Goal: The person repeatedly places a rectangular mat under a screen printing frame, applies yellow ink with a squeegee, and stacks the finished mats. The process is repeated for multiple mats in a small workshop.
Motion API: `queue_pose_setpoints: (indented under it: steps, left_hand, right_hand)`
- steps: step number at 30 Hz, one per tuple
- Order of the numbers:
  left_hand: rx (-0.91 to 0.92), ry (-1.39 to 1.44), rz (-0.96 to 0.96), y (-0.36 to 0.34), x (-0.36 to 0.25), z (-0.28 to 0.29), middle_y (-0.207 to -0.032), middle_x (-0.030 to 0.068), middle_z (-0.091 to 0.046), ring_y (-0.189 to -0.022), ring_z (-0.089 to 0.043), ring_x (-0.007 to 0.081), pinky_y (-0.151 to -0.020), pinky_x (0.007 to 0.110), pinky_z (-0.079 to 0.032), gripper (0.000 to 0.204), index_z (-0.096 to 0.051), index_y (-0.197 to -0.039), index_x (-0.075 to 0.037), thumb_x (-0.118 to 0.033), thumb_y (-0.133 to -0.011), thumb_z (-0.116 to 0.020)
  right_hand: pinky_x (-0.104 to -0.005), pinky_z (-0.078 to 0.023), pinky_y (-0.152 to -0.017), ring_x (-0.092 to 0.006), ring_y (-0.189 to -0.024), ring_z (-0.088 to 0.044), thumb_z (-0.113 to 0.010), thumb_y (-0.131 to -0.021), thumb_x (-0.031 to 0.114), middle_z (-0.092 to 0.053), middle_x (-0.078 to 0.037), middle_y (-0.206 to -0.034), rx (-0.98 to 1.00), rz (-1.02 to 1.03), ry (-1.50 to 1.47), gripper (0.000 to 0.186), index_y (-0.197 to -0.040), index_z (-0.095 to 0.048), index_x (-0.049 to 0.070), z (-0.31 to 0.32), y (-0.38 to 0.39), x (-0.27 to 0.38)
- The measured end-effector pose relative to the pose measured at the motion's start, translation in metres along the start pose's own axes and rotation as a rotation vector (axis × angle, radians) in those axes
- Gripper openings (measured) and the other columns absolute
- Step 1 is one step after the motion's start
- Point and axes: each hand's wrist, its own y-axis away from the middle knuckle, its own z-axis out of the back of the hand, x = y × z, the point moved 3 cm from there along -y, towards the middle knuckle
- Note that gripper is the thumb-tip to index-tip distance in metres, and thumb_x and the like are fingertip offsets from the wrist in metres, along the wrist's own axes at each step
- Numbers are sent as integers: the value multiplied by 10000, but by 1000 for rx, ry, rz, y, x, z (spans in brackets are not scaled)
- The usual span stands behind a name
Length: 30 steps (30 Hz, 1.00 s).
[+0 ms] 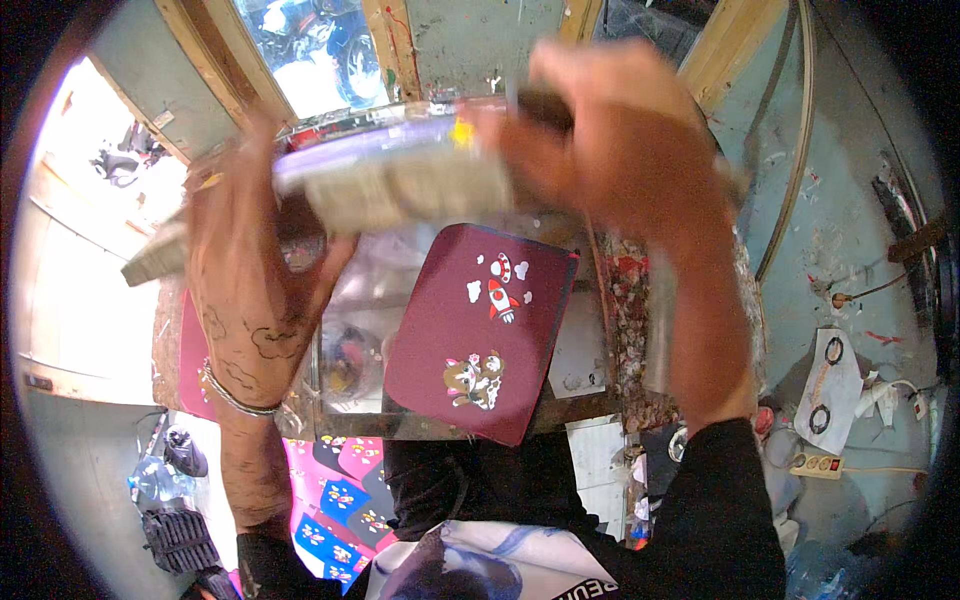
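Observation:
A maroon panel with rounded corners lies slanted on the worktable in front of me, printed with a rocket, small clouds and cartoon puppies. Above its far end, a pale wooden frame is tilted up, seen nearly edge-on, with a purple-blue smear along its top. My left hand grips the frame's left part, thumb and fingers around it. At its right end is my right hand, blurred by motion, fingers closed around a dark block whose kind I cannot make out.
The worktable has a glassy inset and a paint-crusted right edge. Several printed pink, blue and black panels lie below at the left. A power strip and a paper sheet are at the right.

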Motion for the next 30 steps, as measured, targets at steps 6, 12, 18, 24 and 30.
queue_pose_setpoints:
  steps: [6,12,18,24,30]
  left_hand:
    - [320,37,110,101,-30,-51,-879,85,-562,-858,-576,299,-765,415,-443,502,-601,-924,-68,-232,-544,-885]
    - [405,112,180,152,-37,-101,-903,71,-568,-899,-582,281,-797,394,-435,470,-571,-933,-80,-269,-632,-879]
    - [386,137,179,166,-33,-115,-888,64,-572,-899,-585,278,-796,395,-438,476,-576,-935,-78,-326,-652,-867]
    - [414,145,180,156,-31,-115,-884,67,-578,-898,-595,277,-795,397,-444,445,-583,-903,-79,-319,-656,-865]
    - [438,152,218,171,-25,-131,-897,70,-603,-920,-608,287,-802,414,-455,456,-609,-921,-95,-308,-626,-883]
  right_hand:
    - [-460,-537,-744,-357,-886,-668,-703,-795,279,-656,-188,-888,78,184,-291,335,-982,-626,12,-71,153,50]
    - [-501,-540,-816,-431,-955,-678,-681,-822,189,-689,-269,-980,585,21,-380,315,-1051,-620,-19,-132,143,32]
    - [-533,-525,-847,-463,-972,-667,-717,-818,114,-688,-272,-979,740,14,-519,289,-1046,-598,-18,-156,147,13]
    - [-485,-499,-886,-367,-996,-650,-636,-820,6,-675,-196,-985,349,122,-297,193,-1011,-614,25,-174,157,21]
    - [-475,-525,-872,-400,-988,-651,-549,-874,55,-683,-199,-1010,287,27,-305,144,-991,-624,19,-235,73,-28]
